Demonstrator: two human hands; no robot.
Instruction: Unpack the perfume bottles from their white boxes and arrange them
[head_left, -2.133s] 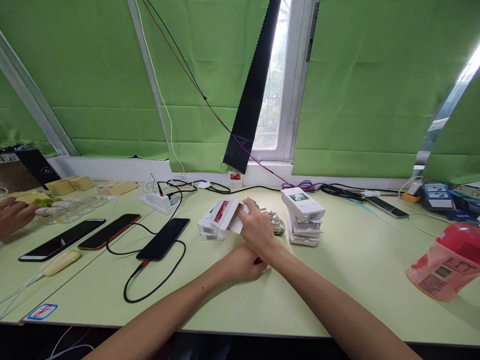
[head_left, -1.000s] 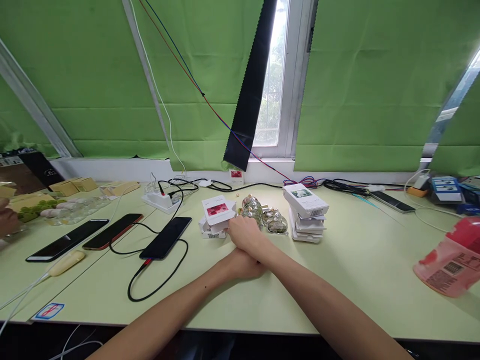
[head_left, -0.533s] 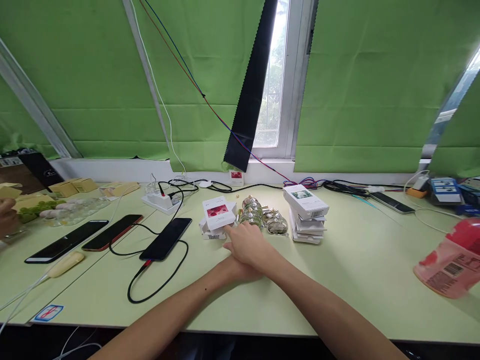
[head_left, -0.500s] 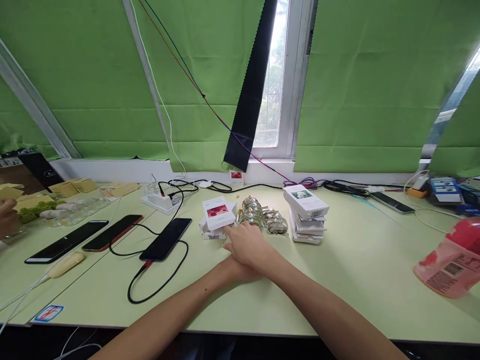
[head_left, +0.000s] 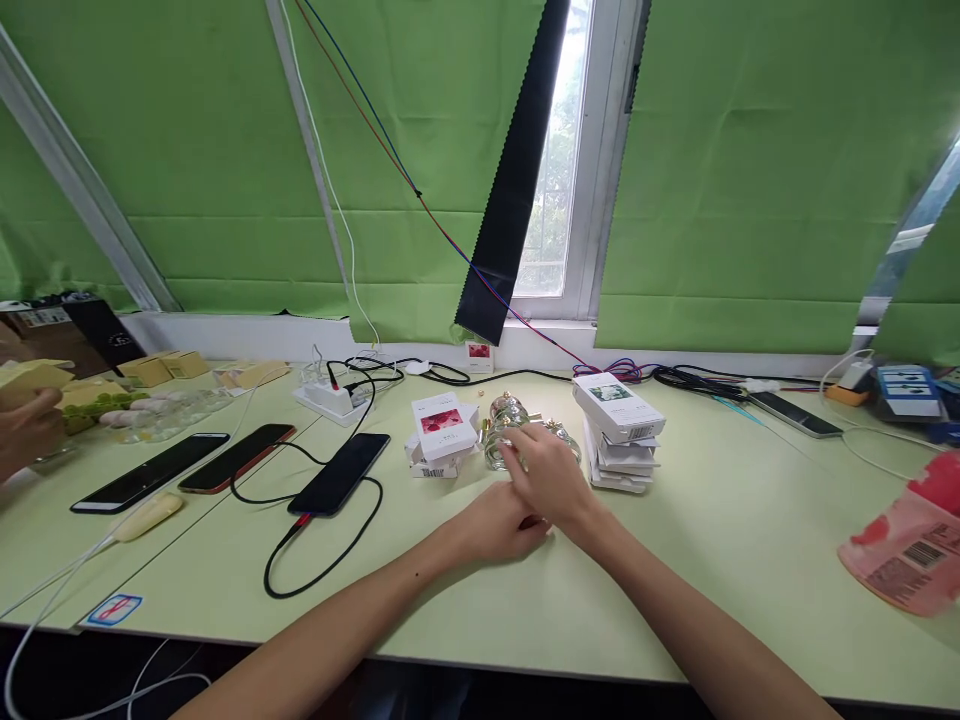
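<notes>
My left hand point(head_left: 501, 520) rests on the table with its fingers curled in. Whatever may be inside it is hidden. Just above and to its right, my right hand point(head_left: 553, 475) reaches across with bent fingers apart and nothing visible in them. Beyond its fingertips is a cluster of small round clear glass pieces with gold-coloured tops point(head_left: 510, 408), partly covered by the hand. A white box with a red picture point(head_left: 444, 424) lies on another small white box to the left. On the right stands a stack of white boxes point(head_left: 621, 462), the top one with a green-and-white picture.
Left of my hands lie a black phone on a cable point(head_left: 341, 475), two more dark phones and a white power strip point(head_left: 330, 402). A pink container point(head_left: 904, 545) stands at the right. Another person's hand point(head_left: 30, 430) holds a yellow box at the far left. Cables run along the wall.
My right hand has shifted right, off my left hand and away from the white box with the red picture. More of my left hand shows. The other person's hand has raised a yellow box.
</notes>
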